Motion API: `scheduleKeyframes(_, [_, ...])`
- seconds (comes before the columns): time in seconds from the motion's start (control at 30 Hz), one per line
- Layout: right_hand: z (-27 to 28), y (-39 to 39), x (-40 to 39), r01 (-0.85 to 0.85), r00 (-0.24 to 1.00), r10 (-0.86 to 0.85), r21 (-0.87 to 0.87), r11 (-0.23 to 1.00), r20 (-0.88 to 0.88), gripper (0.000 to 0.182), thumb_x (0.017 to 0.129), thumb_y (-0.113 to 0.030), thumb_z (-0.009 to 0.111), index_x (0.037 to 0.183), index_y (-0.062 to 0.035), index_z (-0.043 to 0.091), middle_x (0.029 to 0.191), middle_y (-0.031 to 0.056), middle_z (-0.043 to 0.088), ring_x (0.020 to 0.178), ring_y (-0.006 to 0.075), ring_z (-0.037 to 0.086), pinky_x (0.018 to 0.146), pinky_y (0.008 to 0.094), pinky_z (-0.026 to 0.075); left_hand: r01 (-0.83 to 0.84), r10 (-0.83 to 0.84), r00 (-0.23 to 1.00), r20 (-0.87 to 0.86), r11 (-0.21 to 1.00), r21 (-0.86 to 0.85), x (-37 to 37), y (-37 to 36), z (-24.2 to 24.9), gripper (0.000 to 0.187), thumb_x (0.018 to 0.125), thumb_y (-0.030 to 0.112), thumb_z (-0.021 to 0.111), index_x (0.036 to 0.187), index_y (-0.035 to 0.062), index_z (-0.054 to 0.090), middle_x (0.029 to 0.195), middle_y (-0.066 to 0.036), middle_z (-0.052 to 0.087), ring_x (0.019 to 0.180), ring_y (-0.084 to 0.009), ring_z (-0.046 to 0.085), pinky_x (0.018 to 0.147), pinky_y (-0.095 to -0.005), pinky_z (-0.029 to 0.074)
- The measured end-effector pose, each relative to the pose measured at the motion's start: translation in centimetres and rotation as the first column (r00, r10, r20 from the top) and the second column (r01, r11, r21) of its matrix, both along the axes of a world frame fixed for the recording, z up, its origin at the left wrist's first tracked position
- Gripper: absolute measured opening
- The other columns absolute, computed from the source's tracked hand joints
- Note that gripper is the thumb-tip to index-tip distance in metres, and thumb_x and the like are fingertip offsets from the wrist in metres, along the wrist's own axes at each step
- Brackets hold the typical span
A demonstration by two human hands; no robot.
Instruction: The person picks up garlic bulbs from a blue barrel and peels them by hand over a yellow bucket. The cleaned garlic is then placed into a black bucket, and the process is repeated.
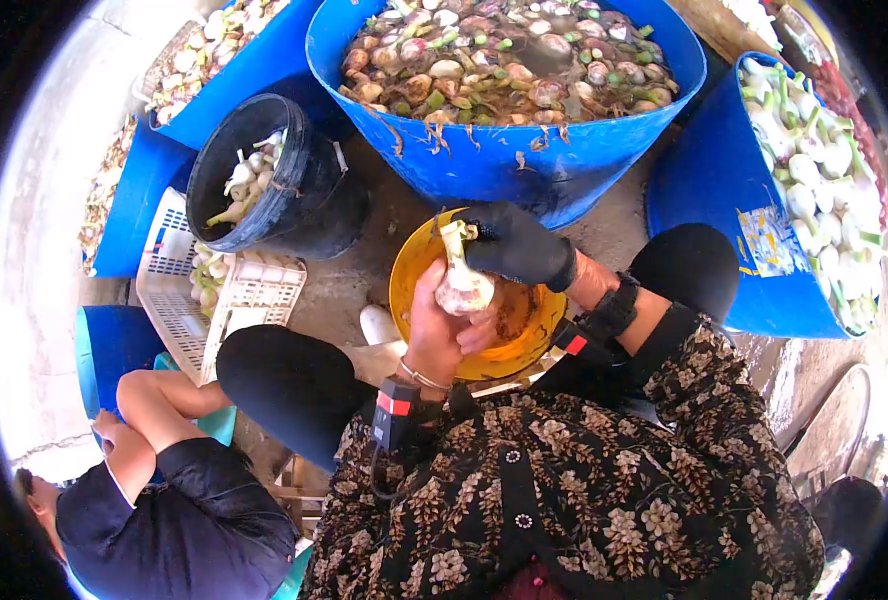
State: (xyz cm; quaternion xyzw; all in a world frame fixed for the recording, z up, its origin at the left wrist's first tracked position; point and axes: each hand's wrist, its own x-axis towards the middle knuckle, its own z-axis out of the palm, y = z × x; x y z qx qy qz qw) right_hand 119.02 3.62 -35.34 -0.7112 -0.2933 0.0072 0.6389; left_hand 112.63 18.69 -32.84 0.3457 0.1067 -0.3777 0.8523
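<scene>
Centre frame: I'm cupping garlic bulb (464, 292) in left hand (438, 328), fingers wrapping round, probably for steadying it, stem (454, 240) pointing up. Gloved right hand (519, 245) curling against stem; pinching or just touching, can't tell. Yellow bucket (401, 275) sitting underneath, presumably catching anything falling.

The bare left hand (440, 336) is cupping upward; the black-gloved right hand (520, 245) is bending inward just above it.
</scene>
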Motion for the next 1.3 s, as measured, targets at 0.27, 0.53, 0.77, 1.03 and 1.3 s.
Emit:
scheduleKeyframes(0.27, [0.9, 0.0, -0.5, 0.384, 0.923, -0.377, -0.189, 0.904, 0.075, 0.023, 0.072, -0.023, 0.062, 0.08, -0.0017, 0.063, 0.067, 0.0165, 0.062, 0.063, 0.0325, 0.062, 0.059, 0.0391, 0.047, -0.621, 0.007, 0.628, 0.778, 0.607, 0.496, -0.6, -1.8, -0.2, 0.038, 0.084, 0.007, 0.057, 0.118, -0.002, 0.042, 0.097, -0.006, 0.055, 0.089, -0.0106, 0.052, 0.079, -0.0257, 0.044])
scheduleKeyframes(0.53, [2.9, -1.4, -2.1, 0.114, 0.654, 0.182, 0.334, 0.936, -0.735, 0.021, 0.084, -0.015, 0.056, 0.098, -0.0011, 0.062, 0.088, 0.0052, 0.063, 0.077, 0.0117, 0.056, 0.067, 0.0288, 0.048, -0.317, 0.28, 0.94, 0.194, 0.928, 0.194, 0.5, -0.4, -1.8, 0.036, 0.089, 0.043, 0.038, 0.103, 0.0116, 0.05, 0.069, -0.004, 0.053, 0.044, -0.0171, 0.045, 0.037, -0.0342, 0.043])
scheduleKeyframes(0.77, [1.4, -1.1, -1.6, -0.013, 0.906, 0.022, 0.024, 1.0, -0.423, 0.029, 0.085, -0.026, 0.059, 0.102, -0.0029, 0.059, 0.091, 0.0078, 0.064, 0.079, 0.0135, 0.058, 0.069, 0.0296, 0.047, -0.464, 0.205, 0.815, 0.542, 0.79, 0.4, -0.1, -0.4, -1.3, 0.039, 0.089, 0.02, 0.052, 0.121, 0.0035, 0.037, 0.089, -0.007, 0.056, 0.061, -0.011, 0.055, 0.047, -0.0234, 0.048])
scheduleKeyframes(1.03, [2.5, -0.8, -2.0, 0.021, 0.995, -0.036, -0.168, 0.986, -0.089, 0.035, 0.083, -0.026, 0.061, 0.104, 0.002, 0.059, 0.094, 0.0116, 0.065, 0.086, 0.0202, 0.062, 0.079, 0.0329, 0.048, -0.311, 0.228, 0.917, 0.329, 0.922, 0.229, -0.7, 0.3, -1.2, 0.038, 0.085, 0.017, 0.053, 0.118, 0.0041, 0.04, 0.086, -0.008, 0.057, 0.058, -0.0141, 0.055, 0.046, -0.0278, 0.049])
scheduleKeyframes(1.3, [2.1, 0.6, -2.8, 0.125, 0.877, -0.005, 0.218, 0.968, -0.48, 0.019, 0.086, -0.014, 0.059, 0.097, -0.0005, 0.063, 0.08, 0.002, 0.063, 0.072, 0.0057, 0.053, 0.063, 0.0236, 0.047, -0.315, 0.272, 0.914, 0.302, 0.944, 0.103, -1.2, 0.7, 0.4, 0.037, 0.086, 0.017, 0.052, 0.119, 0.0048, 0.041, 0.088, -0.005, 0.055, 0.062, -0.0125, 0.054, 0.049, -0.0268, 0.049])
